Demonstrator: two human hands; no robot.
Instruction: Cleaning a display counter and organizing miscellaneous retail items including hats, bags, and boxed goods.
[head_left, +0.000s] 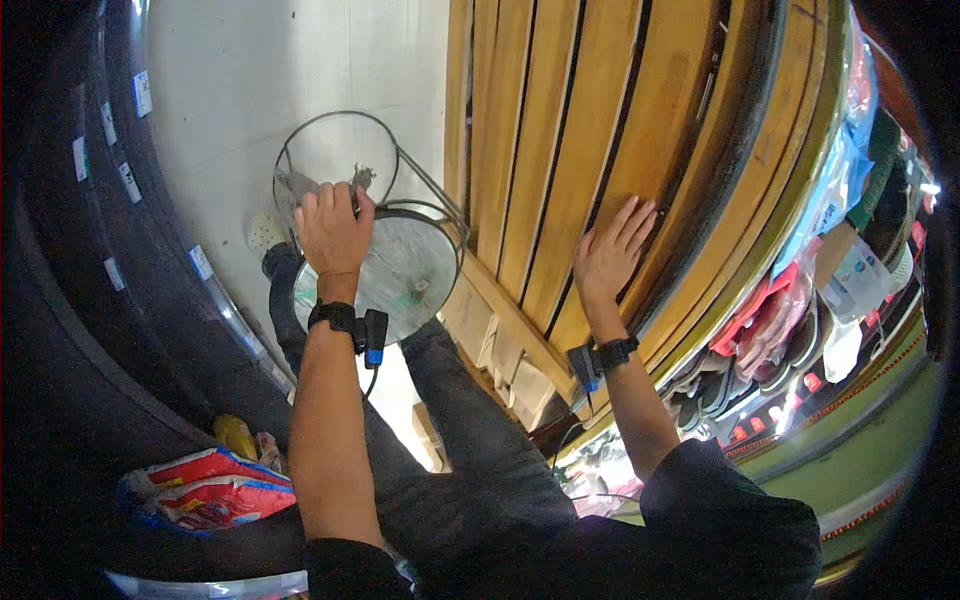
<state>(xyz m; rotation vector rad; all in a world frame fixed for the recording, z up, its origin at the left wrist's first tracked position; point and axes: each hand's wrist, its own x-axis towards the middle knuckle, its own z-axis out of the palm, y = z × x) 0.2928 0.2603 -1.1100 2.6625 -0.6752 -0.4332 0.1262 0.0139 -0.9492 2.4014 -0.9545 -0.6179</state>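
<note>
My left hand (334, 232) is closed around a grey cloth-like rag (298, 182), which sticks out on both sides of the fingers. Beneath that hand is a round stool with a worn grey seat (409, 262) and a thin dark metal frame (397, 144); a ring of the frame shows beyond the seat. My right hand (611, 251) lies flat with fingers extended on the slatted wooden panel (559, 180). It holds nothing. Each wrist carries a black strap with a small device and a cable.
Cardboard boxes (517, 367) sit under the panel's edge. Shelves at the right hold shoes (799, 345) and plastic-wrapped goods (832, 191). Dark shelving with small labels (129, 182) curves along the left, above a pale floor (217, 150). Red and blue bags (217, 487) lie at lower left.
</note>
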